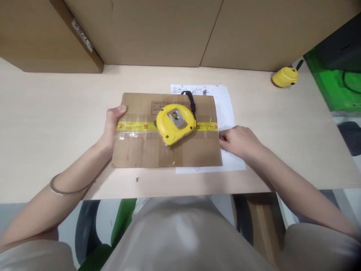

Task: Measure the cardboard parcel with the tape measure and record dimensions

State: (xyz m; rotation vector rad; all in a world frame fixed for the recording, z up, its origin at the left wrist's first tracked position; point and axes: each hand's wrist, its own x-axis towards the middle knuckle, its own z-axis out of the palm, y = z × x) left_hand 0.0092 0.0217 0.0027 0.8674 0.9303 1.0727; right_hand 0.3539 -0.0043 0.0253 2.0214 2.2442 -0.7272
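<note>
A flat cardboard box (138,150) with a band of yellow printed tape lies in front of me. On top of it rests a yellow tape measure (166,122), its metal clip facing up and its black wrist strap trailing to the back. My left hand (110,124) grips the box's left edge, thumb on the top face and the other fingers hidden. At the right edge, my right hand (237,141) is closed with curled fingers, over a printed white sheet (225,109) partly covered by the box. What those fingers hold, if anything, is hidden.
A second yellow tape measure (285,77) sits at the back right of the pale desk (56,113). Large cardboard boxes (152,34) line the back. Green and black items (344,79) stand beyond the right edge. A small dark mark (137,179) shows near the front edge.
</note>
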